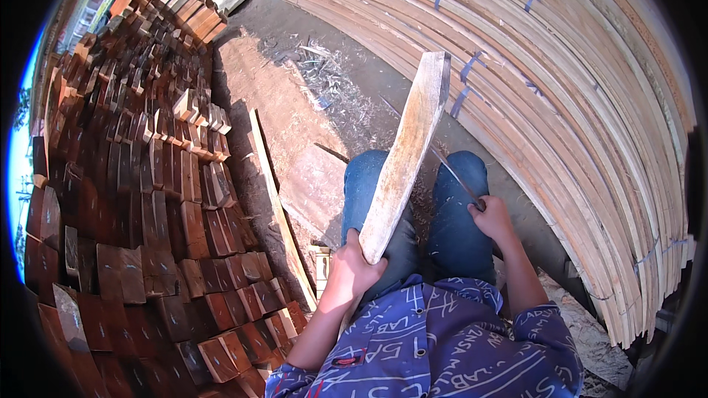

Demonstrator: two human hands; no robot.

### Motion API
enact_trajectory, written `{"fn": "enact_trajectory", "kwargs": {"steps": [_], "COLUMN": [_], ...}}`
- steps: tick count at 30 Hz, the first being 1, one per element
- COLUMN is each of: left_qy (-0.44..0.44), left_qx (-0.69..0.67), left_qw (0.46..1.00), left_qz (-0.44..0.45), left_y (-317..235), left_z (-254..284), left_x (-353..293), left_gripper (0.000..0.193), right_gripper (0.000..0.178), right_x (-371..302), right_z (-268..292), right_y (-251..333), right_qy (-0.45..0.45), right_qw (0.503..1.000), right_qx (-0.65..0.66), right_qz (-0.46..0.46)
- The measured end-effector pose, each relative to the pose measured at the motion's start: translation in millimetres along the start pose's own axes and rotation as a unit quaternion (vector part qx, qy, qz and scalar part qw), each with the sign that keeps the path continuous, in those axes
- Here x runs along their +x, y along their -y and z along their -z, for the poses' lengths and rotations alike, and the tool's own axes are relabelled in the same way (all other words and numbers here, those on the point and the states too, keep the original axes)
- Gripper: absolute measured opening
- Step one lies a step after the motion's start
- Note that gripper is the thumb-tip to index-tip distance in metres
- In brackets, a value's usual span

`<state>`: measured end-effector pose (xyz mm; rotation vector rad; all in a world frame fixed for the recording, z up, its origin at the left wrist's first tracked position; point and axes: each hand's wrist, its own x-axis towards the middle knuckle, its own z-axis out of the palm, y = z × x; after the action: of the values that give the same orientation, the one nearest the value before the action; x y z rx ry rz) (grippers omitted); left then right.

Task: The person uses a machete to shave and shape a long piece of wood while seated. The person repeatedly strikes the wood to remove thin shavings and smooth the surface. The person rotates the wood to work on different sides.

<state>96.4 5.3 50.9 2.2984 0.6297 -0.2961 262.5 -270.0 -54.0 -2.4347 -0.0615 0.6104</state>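
My left hand (355, 265) grips the lower end of a rough wooden board (408, 149), its fingers wrapped round the edge. The board is pale with brown patches and slants up and away to the right above my thighs. My right hand (493, 217), over my right knee, is closed on the near end of a long thin dark tool (456, 175). This tool runs up and to the left, passing behind the board, and a thin length shows again past the board's left edge. Its exact kind cannot be made out.
Stacked reddish-brown wood blocks (144, 221) fill the left side. Long pale wood strips (546, 103), tied in bundles with blue bands, lie along the right. A narrow strip (274, 191) lies on the ground beside a flat slab (316, 180). Shavings (328, 77) litter the ground ahead.
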Motion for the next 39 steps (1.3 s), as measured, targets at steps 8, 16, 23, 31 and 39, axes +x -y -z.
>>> {"fn": "enact_trajectory", "kwargs": {"steps": [8,16,23,31,39], "left_qy": [-0.038,-0.068,-0.106,-0.166,-0.085], "left_qx": [-0.023,-0.053,0.002,0.012,0.028], "left_qw": [0.999,0.996,0.994,0.985,0.995], "left_qz": [-0.009,-0.028,-0.021,-0.041,-0.033], "left_y": [2,10,4,9,8], "left_z": [-8,-9,-10,-13,-7], "left_x": [-14,-17,-16,-6,-4], "left_gripper": [0.051,0.057,0.056,0.073,0.081], "right_gripper": [0.027,0.024,0.027,0.027,0.026], "right_x": [17,18,17,-10,-61], "right_z": [9,5,3,3,42], "right_y": [-3,-23,-28,-36,34], "right_qy": [0.103,0.079,0.083,-0.002,0.097], "right_qw": [0.985,0.967,0.948,0.923,0.839], "right_qx": [0.117,0.228,0.29,0.369,0.535], "right_qz": [-0.077,-0.086,-0.099,-0.108,-0.03]}}
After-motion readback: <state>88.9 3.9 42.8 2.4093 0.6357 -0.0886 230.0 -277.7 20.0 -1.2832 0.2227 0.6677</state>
